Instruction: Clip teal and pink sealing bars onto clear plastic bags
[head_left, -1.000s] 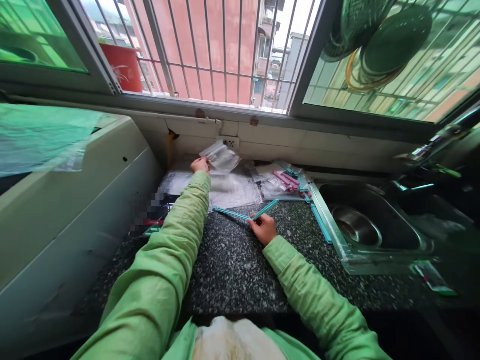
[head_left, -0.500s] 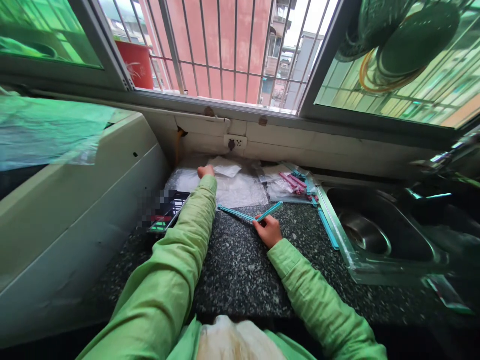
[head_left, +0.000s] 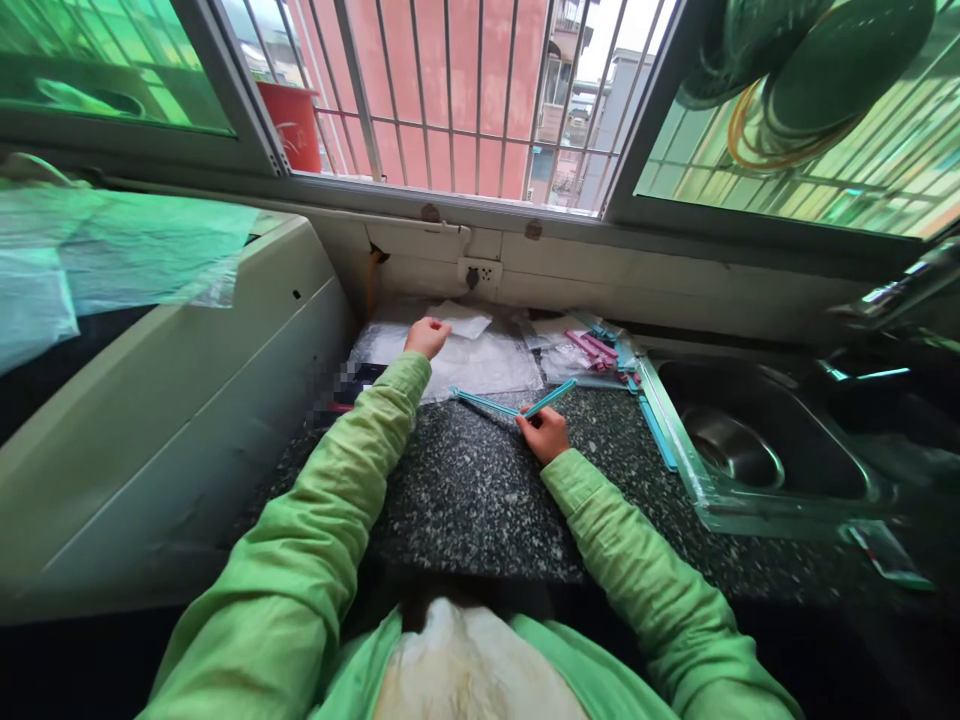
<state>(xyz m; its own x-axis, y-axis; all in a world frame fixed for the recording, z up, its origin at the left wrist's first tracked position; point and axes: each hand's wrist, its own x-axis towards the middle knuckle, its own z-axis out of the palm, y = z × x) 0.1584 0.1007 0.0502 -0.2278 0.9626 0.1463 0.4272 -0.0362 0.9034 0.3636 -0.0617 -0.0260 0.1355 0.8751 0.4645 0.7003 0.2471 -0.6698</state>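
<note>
A dark speckled stone counter (head_left: pixel 480 500) ran under a barred window (head_left: pixel 465 100), with a steel sink (head_left: pixel 750 450) set into it on your right and a white appliance (head_left: pixel 150 420) on your left. Your left hand (head_left: pixel 426 336) reached to the back of the counter and rested, fingers curled, on a spread of clear plastic bags (head_left: pixel 480 362); whether it pinched one I could not tell. Your right hand (head_left: pixel 545 434) was closed around the hinge end of a teal sealing clip (head_left: pixel 514 405), which lay open in a V on the counter just in front of the bags. More clips, pink and teal (head_left: pixel 600 350), sat in a heap near the sink's edge, well apart from your hands.
</note>
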